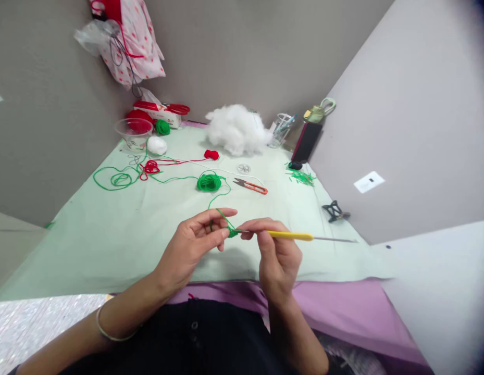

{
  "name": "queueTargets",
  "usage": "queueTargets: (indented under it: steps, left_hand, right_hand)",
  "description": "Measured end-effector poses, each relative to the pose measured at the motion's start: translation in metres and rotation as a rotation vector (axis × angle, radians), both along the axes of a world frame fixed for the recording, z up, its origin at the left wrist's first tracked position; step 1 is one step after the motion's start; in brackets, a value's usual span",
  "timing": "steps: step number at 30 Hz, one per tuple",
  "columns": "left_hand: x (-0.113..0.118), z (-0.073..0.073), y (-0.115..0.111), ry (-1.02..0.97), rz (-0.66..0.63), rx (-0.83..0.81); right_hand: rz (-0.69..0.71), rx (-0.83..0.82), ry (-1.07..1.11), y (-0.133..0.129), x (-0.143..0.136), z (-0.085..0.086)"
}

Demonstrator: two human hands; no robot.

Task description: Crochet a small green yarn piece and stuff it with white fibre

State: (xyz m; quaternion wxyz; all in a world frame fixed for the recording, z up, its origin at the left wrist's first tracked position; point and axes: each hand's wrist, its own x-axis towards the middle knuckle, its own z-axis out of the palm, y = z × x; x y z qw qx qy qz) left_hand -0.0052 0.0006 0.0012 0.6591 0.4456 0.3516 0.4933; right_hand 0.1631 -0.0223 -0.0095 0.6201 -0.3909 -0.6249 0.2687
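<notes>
Between the thumb and fingers of my left hand [198, 237] is a small green crochet piece [233, 232]. Green yarn runs up over the raised index finger and back to a green yarn ball [209, 182] on the table. My right hand [278, 255] grips a crochet hook [290, 236] by its yellow handle, with one metal end pointing left at the crochet piece and the other sticking out to the right. The hook's working tip is too small to make out in the stitches. Beyond my hands lie orange thread snips [251, 186].
White stuffing [237, 129] is heaped at the back. Red yarn [151, 166], a plastic tub [134, 136] and a tissue box [169, 117] are on the left. At right are a glass cup [281, 130], a bottle [306, 140], green yarn scraps [301, 177] and a black stand [335, 211]. Walls enclose the table [109, 239].
</notes>
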Motion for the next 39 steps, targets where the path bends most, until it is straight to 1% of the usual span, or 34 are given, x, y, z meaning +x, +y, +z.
queueTargets:
  steps: [2,4,6,7,9,10,11,12,13,15,17,19,21,23,26,27,29,31,32,33,35,38,39]
  left_hand:
    - [0.000,-0.001,-0.001,0.046,0.017,0.045]
    - [0.001,-0.001,-0.003,0.104,0.066,0.099]
    - [0.004,-0.001,-0.007,0.137,0.133,0.144]
    - [0.006,-0.001,-0.008,0.133,0.158,0.146]
    - [0.010,-0.002,-0.010,0.070,0.153,0.083]
    - [0.011,-0.002,-0.010,0.012,0.116,0.015]
    - [0.012,-0.002,-0.009,-0.053,0.060,-0.071]
    - [0.011,-0.002,-0.008,-0.118,0.004,-0.158]
    - [0.011,-0.001,-0.006,-0.177,-0.044,-0.235]
    - [0.008,0.002,-0.002,-0.255,-0.090,-0.325]
    - [0.005,0.005,0.000,-0.279,-0.081,-0.315]
    - [0.004,0.007,-0.001,-0.259,-0.068,-0.268]
    - [0.005,0.008,-0.003,-0.214,-0.054,-0.227]
    - [0.006,0.007,-0.004,-0.173,-0.044,-0.205]
    - [0.009,0.004,-0.004,-0.126,-0.010,-0.180]
    - [0.010,0.003,-0.004,-0.117,0.011,-0.174]
    - [0.011,0.001,-0.004,-0.122,0.036,-0.183]
    - [0.012,-0.001,-0.002,-0.166,-0.019,-0.246]
    - [0.012,-0.001,-0.001,-0.195,-0.071,-0.289]
    - [0.011,-0.001,0.000,-0.228,-0.119,-0.328]
    - [0.009,-0.001,0.003,-0.286,-0.164,-0.371]
    - [0.007,0.001,0.006,-0.305,-0.115,-0.333]
    - [0.007,0.002,0.006,-0.284,-0.100,-0.311]
  right_hand:
    - [-0.030,0.074,-0.100,-0.002,0.000,0.001]
    - [-0.045,0.171,-0.195,-0.002,-0.001,0.000]
    - [-0.071,0.278,-0.295,-0.001,-0.005,-0.006]
    - [-0.109,0.335,-0.345,0.001,-0.007,-0.011]
    - [-0.230,0.446,-0.430,0.004,-0.011,-0.021]
    - [-0.308,0.497,-0.447,0.005,-0.013,-0.026]
    - [-0.351,0.525,-0.453,0.006,-0.014,-0.029]
    - [-0.357,0.524,-0.440,0.007,-0.015,-0.030]
    - [-0.332,0.495,-0.399,0.007,-0.015,-0.029]
    - [-0.231,0.367,-0.254,0.005,-0.013,-0.022]
    - [-0.152,0.231,-0.060,0.003,-0.011,-0.013]
    - [-0.091,0.147,0.070,0.003,-0.010,-0.005]
    - [-0.050,0.098,0.102,0.005,-0.011,-0.001]
    - [-0.042,0.067,0.083,0.007,-0.013,-0.002]
    - [-0.056,0.086,0.022,0.007,-0.015,-0.008]
    - [-0.071,0.116,-0.029,0.007,-0.016,-0.011]
    - [-0.146,0.233,-0.171,0.007,-0.017,-0.018]
    - [-0.242,0.370,-0.296,0.006,-0.016,-0.022]
    - [-0.265,0.406,-0.319,0.007,-0.016,-0.023]
    - [-0.265,0.402,-0.302,0.007,-0.015,-0.023]
    - [-0.215,0.287,-0.154,0.008,-0.012,-0.019]
    - [-0.079,0.053,0.188,0.010,-0.010,-0.012]
    - [-0.031,0.001,0.264,0.010,-0.010,-0.010]
